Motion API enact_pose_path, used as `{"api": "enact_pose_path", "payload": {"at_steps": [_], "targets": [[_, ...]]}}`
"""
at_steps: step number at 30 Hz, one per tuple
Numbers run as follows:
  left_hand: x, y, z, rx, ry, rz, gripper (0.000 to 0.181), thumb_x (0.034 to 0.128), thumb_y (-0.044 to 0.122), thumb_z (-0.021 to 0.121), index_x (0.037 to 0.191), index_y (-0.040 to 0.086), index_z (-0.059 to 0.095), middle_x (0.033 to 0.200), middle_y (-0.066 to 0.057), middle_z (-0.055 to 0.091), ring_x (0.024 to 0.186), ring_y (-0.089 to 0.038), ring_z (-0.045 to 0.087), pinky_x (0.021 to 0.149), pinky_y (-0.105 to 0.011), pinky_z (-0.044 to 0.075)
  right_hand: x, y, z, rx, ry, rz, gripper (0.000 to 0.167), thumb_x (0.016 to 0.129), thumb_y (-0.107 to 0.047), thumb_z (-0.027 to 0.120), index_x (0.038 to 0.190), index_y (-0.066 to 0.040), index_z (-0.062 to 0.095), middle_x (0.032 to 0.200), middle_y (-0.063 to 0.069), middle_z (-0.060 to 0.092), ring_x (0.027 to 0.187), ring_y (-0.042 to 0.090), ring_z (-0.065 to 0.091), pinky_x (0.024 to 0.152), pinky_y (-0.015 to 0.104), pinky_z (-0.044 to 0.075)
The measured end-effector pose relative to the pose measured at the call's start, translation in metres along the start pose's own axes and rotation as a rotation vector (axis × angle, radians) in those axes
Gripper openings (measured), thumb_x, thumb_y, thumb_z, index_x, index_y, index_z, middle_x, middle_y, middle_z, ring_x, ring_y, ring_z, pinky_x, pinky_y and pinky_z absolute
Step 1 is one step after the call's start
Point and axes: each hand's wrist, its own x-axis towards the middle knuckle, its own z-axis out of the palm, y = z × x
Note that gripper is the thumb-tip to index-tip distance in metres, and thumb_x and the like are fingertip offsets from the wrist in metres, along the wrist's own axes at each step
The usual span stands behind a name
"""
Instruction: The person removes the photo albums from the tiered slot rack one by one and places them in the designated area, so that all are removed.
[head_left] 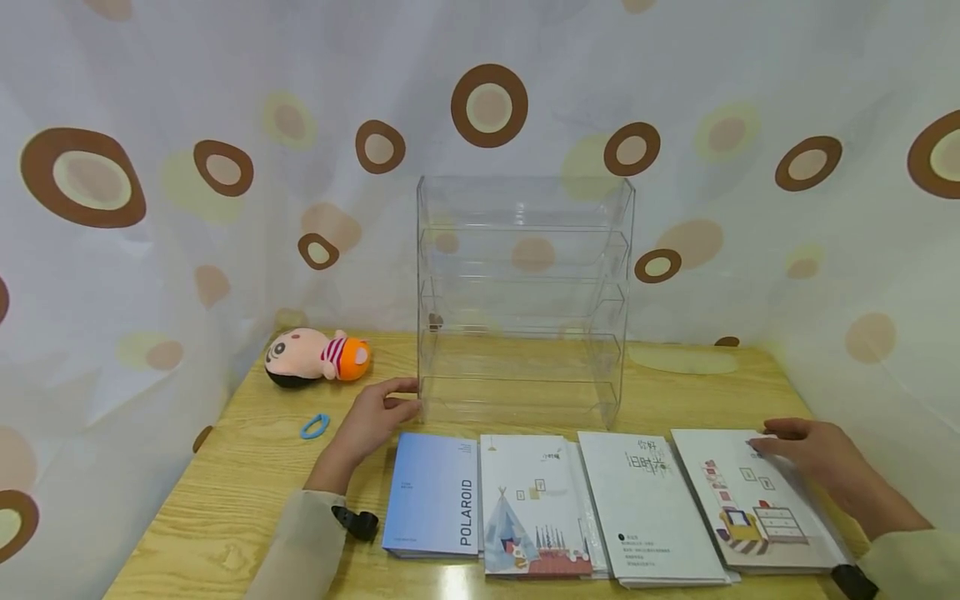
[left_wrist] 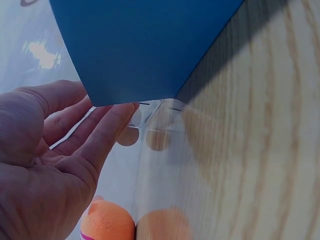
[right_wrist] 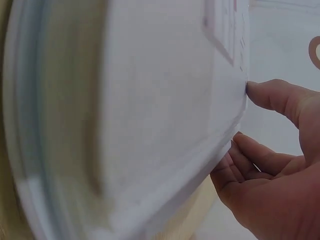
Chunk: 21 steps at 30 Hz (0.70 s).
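Note:
A clear tiered rack (head_left: 517, 390) stands upright on the wooden table. My left hand (head_left: 377, 417) is at its lower left side, fingers extended and touching or nearly touching it. Four albums lie in a row before the rack: a blue one marked POLAROID (head_left: 431, 496), a white one with a tent drawing (head_left: 528, 508), a white one with dark lettering (head_left: 652, 508), and a white one with a furniture drawing (head_left: 750, 492). My right hand (head_left: 821, 467) pinches that last album's upper right corner, thumb on the cover, fingers at its edge (right_wrist: 220, 162).
A plush doll (head_left: 318, 354) with an orange bottom lies at the table's back left. Nearer me is a small blue ring (head_left: 314, 426). A white curtain with brown circles (head_left: 489, 104) hangs behind and along both sides of the table (head_left: 217, 500).

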Motion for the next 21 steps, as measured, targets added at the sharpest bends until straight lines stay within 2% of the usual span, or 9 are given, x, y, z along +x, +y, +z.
{"api": "enact_pose_path", "payload": {"at_steps": [7, 13, 21], "targets": [[0.0005, 0.0002, -0.0014, -0.001, -0.002, 0.0, 0.047, 0.1124, 0.018, 0.069, 0.157, 0.006, 0.063, 0.157, -0.018, 0.066, 0.131, -0.035, 0.074, 0.11, -0.05, 0.066, 0.0024, -0.0006, 0.0052, 0.013, 0.023, -0.005, 0.101, 0.106, -0.054, 0.074, 0.164, 0.018, 0.034, 0.17, 0.043, 0.033, 0.148, 0.063, 0.041, 0.119, 0.073, 0.042], [0.0014, -0.0002, -0.0008, -0.005, -0.001, -0.002, 0.046, 0.1123, 0.018, 0.069, 0.157, 0.006, 0.064, 0.156, -0.018, 0.067, 0.13, -0.035, 0.075, 0.11, -0.05, 0.066, 0.0013, -0.0005, 0.0085, 0.018, 0.029, 0.001, 0.097, 0.108, -0.05, 0.072, 0.164, 0.019, 0.032, 0.171, 0.043, 0.031, 0.152, 0.065, 0.035, 0.125, 0.077, 0.036], [0.0007, 0.0002, -0.0013, 0.003, 0.006, -0.005, 0.046, 0.1121, 0.018, 0.069, 0.156, 0.006, 0.064, 0.156, -0.018, 0.067, 0.13, -0.035, 0.075, 0.111, -0.051, 0.065, 0.0035, -0.0028, 0.0078, 0.031, 0.019, 0.037, 0.097, 0.107, -0.049, 0.073, 0.165, 0.018, 0.032, 0.172, 0.043, 0.031, 0.151, 0.064, 0.037, 0.126, 0.077, 0.035]]}}
